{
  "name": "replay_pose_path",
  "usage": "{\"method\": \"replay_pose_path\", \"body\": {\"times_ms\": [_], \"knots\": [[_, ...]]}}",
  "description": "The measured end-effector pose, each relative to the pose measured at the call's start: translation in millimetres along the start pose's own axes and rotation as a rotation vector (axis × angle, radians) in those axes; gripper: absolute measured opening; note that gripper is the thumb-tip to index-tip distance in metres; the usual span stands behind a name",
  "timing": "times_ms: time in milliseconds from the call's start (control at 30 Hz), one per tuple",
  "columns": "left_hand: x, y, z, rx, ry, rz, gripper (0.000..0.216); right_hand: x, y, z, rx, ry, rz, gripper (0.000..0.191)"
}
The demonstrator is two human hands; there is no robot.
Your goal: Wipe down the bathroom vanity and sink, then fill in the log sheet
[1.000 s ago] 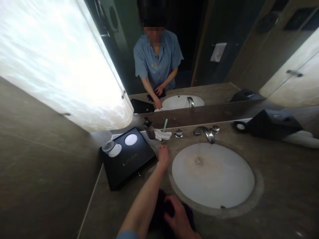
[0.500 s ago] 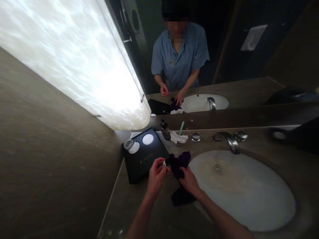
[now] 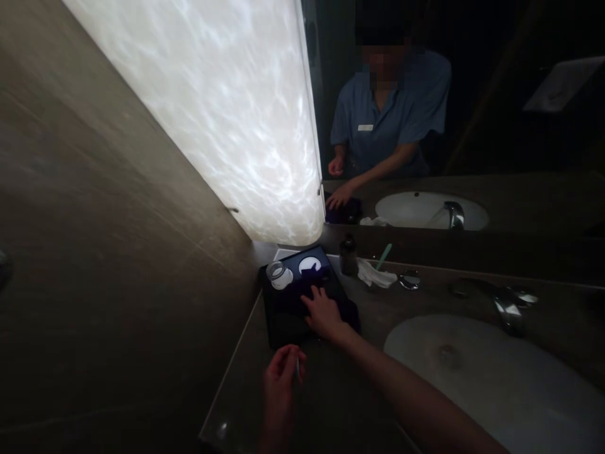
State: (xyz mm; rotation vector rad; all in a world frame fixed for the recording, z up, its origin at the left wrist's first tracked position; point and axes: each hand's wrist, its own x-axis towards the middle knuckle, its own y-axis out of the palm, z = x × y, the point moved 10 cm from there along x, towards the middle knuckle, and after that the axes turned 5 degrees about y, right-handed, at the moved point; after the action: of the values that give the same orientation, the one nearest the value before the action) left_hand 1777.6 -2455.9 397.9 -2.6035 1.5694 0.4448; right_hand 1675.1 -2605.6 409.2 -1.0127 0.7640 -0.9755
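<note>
My left hand is closed in a pinch on a small whitish object, mostly covered by the fingers. It is low over the counter, in front of the black tray. My right hand lies palm down with its fingers spread on a dark purple cloth. The cloth is over the tray and partly covers one of two white round coasters. A glass stands at the other coaster. Shadow hides the cloth's lower edge.
Behind the tray's right side stand a dark pump bottle, a crumpled white cloth and a green-handled item. A basin with a chrome tap is at right. A mirror and a lit panel rise behind.
My right hand has moved left with the purple cloth, from beside the basin onto the tray, and its fingers have spread. My left hand has drawn back toward me, still pinching the small object.
</note>
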Motion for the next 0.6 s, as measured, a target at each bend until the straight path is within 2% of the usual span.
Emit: {"method": "replay_pose_path", "body": {"times_ms": [100, 200, 300, 367, 433, 467, 533, 567, 600], "knots": [[0.8, 0.7, 6.8, -0.028, -0.065, 0.001, 0.064, -11.1, 11.2, 29.4, 0.052, -0.206, 0.07, 0.045], [2.6, 8.2, 12.5, -0.083, -0.141, 0.019, 0.064, -44.2, -10.8, 13.6, 0.273, -0.18, 0.047, 0.042], [7.7, 21.0, 14.7, -0.076, -0.176, 0.041, 0.065, -98.3, -53.8, -50.1, 0.664, 0.021, -0.138, 0.041], [11.6, 38.0, 11.9, -0.031, -0.137, 0.099, 0.064, -140.5, -79.7, -117.6, 0.9, 0.281, -0.327, 0.036], [12.9, 63.5, 4.9, 0.05, -0.04, 0.187, 0.059, -180.0, -104.5, -188.8, 1.018, 0.564, -0.588, 0.04], [11.4, 78.9, 1.7, 0.097, 0.007, 0.236, 0.056, -194.6, -118.4, -219.6, 1.016, 0.667, -0.737, 0.046], [4.7, 112.5, -1.3, 0.157, 0.059, 0.331, 0.052, -202.9, -147.7, -264.7, 0.882, 0.738, -0.985, 0.054], [-0.2, 130.2, -0.8, 0.154, 0.058, 0.384, 0.051, -193.4, -159.1, -279.3, 0.753, 0.73, -1.019, 0.054], [-5.7, 147.1, 0.4, 0.13, 0.044, 0.434, 0.051, -173.6, -164.9, -290.0, 0.573, 0.723, -0.95, 0.054]]}}
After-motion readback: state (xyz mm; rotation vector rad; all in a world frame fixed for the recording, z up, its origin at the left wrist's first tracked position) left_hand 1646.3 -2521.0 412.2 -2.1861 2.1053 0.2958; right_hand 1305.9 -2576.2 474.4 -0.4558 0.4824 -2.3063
